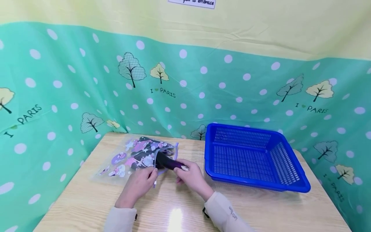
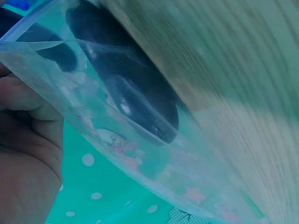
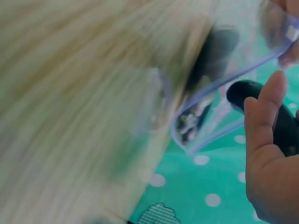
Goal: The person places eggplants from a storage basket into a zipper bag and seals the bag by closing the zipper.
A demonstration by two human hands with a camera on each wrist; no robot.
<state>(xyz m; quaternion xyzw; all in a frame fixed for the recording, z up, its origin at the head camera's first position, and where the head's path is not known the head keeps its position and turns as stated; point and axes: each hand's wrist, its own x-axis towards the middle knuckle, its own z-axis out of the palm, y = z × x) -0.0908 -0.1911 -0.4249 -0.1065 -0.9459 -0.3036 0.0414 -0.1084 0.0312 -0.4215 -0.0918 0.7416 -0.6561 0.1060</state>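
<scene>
A clear zip bag [image 1: 118, 157] printed with pink and purple cartoon figures lies on the table, its mouth facing right. Dark eggplants [image 2: 135, 88] show through its plastic. My left hand [image 1: 140, 183] pinches the near edge of the bag's mouth. With my right hand [image 1: 189, 175] I grip a long, glossy dark purple eggplant [image 1: 168, 162] near its stem end. Its other end is at the bag's opening in the head view; in the right wrist view the rounded tip [image 3: 243, 91] sits by the purple-edged mouth. How deep it reaches is hard to tell.
A blue plastic basket [image 1: 258, 185] with slotted walls stands to the right on the wooden table [image 1: 162, 209]. Behind the table hangs a green and yellow curtain [image 1: 185, 106] with dots and trees.
</scene>
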